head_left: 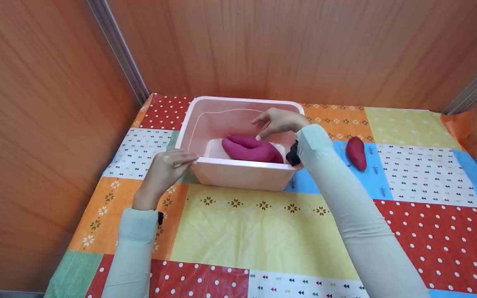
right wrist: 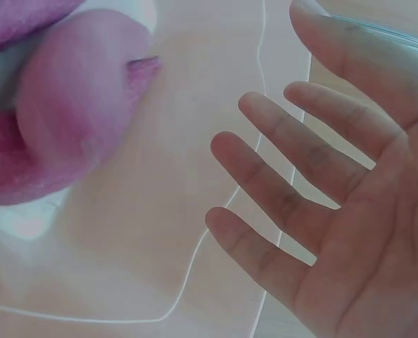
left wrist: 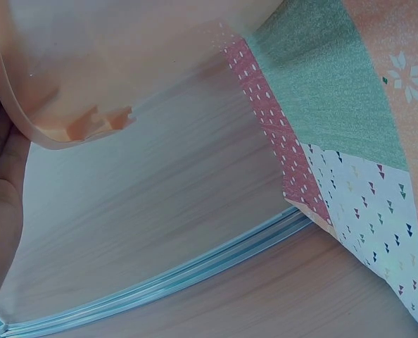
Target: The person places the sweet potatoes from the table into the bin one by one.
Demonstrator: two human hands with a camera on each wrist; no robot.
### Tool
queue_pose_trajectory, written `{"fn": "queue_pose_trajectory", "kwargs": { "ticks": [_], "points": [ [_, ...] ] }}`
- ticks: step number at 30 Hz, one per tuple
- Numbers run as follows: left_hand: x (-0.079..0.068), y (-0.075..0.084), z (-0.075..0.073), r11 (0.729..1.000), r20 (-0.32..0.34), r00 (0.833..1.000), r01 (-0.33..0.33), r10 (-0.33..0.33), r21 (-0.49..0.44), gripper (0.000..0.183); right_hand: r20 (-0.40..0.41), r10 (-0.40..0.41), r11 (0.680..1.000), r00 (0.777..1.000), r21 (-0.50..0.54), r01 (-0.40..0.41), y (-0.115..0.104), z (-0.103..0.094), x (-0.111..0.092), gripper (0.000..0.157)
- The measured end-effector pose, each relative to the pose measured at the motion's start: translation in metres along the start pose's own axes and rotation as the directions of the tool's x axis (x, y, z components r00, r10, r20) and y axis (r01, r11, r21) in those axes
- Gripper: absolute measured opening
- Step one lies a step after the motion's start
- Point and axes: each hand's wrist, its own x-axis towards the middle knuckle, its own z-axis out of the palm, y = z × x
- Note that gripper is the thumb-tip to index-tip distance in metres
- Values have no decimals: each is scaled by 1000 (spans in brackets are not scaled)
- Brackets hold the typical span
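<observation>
A pink plastic bin stands toward the back of the table. Inside it lie magenta sweet potatoes, touching one another; their exact number is unclear. My left hand pinches the bin's rim at the near left corner, and in the left wrist view the fingers meet the bin wall. Over the bin's right side hangs my right hand, holding nothing. Its fingers are spread apart in the right wrist view, clear of the sweet potatoes. Another, darker red sweet potato lies outside, right of the bin.
A patchwork-patterned cloth covers the table. Wood-grain panels rise behind and at both sides, with metal strips at the corners. An orange cloth flap sticks up at the right back edge.
</observation>
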Motion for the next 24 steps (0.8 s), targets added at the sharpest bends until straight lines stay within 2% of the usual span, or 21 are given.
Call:
{"fn": "queue_pose_trajectory", "kwargs": {
  "ticks": [6,13,24],
  "points": [
    [0,1,0,1000,3,1000,15,-15,-6,23,-25,12,1000,1000,-9,-12,1,0,-2,58],
    [0,1,-1,1000,1,1000,1,-1,-16,22,-17,-9,1000,1000,0,9,2,-2,-1,54],
    [1,0,-1,1000,2,1000,-1,1,-22,21,-66,13,1000,998,4,-13,1,-5,-5,54]
  ]
}}
